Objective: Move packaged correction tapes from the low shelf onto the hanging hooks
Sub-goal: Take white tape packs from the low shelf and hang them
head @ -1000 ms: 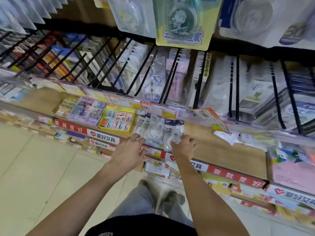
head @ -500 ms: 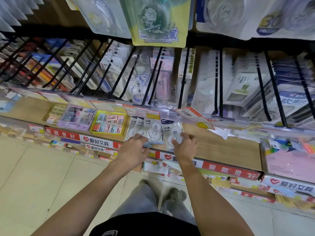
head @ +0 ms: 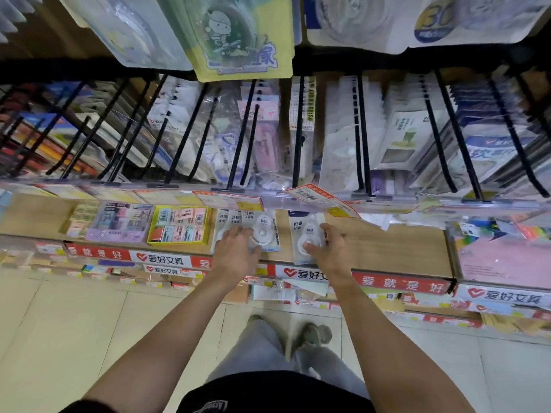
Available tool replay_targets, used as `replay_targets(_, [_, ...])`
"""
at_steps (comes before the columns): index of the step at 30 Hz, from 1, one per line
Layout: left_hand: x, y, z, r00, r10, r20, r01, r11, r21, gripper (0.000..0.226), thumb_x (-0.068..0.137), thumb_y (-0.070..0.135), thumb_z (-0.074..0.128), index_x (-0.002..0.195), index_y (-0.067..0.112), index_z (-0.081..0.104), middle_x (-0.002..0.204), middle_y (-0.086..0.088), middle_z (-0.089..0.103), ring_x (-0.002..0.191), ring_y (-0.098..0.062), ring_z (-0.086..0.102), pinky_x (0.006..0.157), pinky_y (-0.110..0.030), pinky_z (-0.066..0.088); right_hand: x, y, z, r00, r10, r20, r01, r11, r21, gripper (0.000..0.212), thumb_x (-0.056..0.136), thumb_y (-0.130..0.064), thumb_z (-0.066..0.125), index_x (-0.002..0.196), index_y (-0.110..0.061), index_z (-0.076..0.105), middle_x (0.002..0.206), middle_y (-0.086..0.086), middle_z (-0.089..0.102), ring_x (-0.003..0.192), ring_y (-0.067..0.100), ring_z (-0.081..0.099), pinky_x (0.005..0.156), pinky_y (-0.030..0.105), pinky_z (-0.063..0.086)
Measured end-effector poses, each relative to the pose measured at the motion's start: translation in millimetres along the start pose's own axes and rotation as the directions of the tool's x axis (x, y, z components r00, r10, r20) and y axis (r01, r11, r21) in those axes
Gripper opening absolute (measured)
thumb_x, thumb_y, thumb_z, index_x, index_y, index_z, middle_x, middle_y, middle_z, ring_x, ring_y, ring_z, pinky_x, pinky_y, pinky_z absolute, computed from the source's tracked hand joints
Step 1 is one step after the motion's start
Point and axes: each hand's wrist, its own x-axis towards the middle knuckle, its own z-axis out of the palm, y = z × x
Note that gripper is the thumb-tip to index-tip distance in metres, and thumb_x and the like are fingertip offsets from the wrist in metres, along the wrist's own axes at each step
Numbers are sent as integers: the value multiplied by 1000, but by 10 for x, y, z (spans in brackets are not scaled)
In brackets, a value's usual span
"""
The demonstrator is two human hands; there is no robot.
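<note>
Task barely begun: one packaged correction tape (head: 307, 236) is pinched by the right hand (head: 329, 251) just right of the stack of tapes (head: 244, 231), itself pressed by flat left hand (head: 235, 251) fingers on the low shelf (head: 387, 248), none yet on the hooks (head: 298, 129) above.

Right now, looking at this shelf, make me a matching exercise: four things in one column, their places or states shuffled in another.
Things:
1. left hand
2. right hand
3. yellow box
4. black hooks

Places:
A. above the shelf
B. on the stack of packets
C. left of the packets
D. gripping a single packet

Pairs: 1-B, 2-D, 3-C, 4-A
</note>
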Motion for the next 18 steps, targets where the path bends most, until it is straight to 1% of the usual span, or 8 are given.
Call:
replay_targets(2, [76, 10, 46, 998, -31, -53, 30, 1000, -3, 49, 93, 44, 62, 135, 19, 56, 142, -8, 50, 133, -28, 45, 104, -44, 43, -21, 29, -97, 1000, -16, -3, 16, 999, 50, 65, 78, -19, 84, 137, -17, 55, 131, 8, 55, 114, 24, 58, 99, 37, 51])
replay_targets(4, [142, 44, 72, 992, -45, -121, 48, 999, 20, 51, 90, 51, 63, 131, 20, 59, 135, -10, 56, 128, -30, 48, 99, -46, 45, -76, 44, -186, 999, -33, -36, 38, 989, 143, 62, 81, -14, 82, 136, -13, 55, 123, 4, 60, 108, 20, 60, 92, 35, 53])
replay_targets(6, [198, 76, 96, 986, -66, -152, 73, 996, 42, 54, 88, 56, 62, 129, 20, 60, 131, -12, 57, 125, -33, 48, 96, -47, 44, -119, 74, -254, 998, -39, -52, 49, 977, 210, 63, 80, -14, 82, 138, -14, 55, 124, 3, 62, 109, 21, 61, 94, 39, 54])
replay_targets(10, [274, 76, 177, 984, -121, -133, 125, 992, 26, 58, 86, 57, 64, 134, 24, 56, 139, -13, 50, 129, -36, 42, 100, -48, 39, -218, 179, -323, 999, -11, -33, 22, 938, 346, 59, 82, -10, 80, 136, -13, 57, 125, 6, 66, 112, 25, 65, 96, 51, 54])
replay_targets(12, [301, 58, 219, 982, -121, -145, 129, 991, 45, 58, 86, 57, 65, 134, 25, 57, 138, -14, 52, 129, -37, 43, 100, -48, 38, -269, 230, -373, 999, 1, -52, 19, 926, 377, 57, 82, -12, 81, 134, -14, 59, 121, 2, 68, 110, 20, 66, 95, 48, 56])
replay_targets(14, [323, 61, 247, 979, -122, -164, 131, 990, 44, 56, 84, 55, 68, 131, 24, 62, 133, -14, 58, 126, -39, 46, 99, -47, 39, -330, 261, -438, 998, 4, -60, 22, 909, 416, 56, 82, -8, 80, 134, -8, 59, 117, 0, 69, 104, 15, 68, 92, 41, 58])
replay_targets(16, [343, 81, 261, 974, -136, -179, 140, 990, 5, 52, 83, 50, 72, 125, 21, 67, 126, -15, 63, 122, -40, 48, 97, -47, 40, -377, 295, -497, 997, 11, -81, 26, 896, 443, 55, 83, -5, 79, 134, -3, 58, 112, -1, 70, 98, 9, 68, 87, 31, 59])
replay_targets(18, [348, 115, 263, 970, -162, -179, 154, 986, -56, 49, 83, 46, 75, 123, 19, 69, 125, -15, 64, 123, -41, 47, 98, -47, 38, -425, 320, -538, 995, -1, -101, 45, 899, 435, 54, 83, -7, 79, 133, -5, 59, 113, -2, 70, 100, 9, 68, 85, 27, 58])
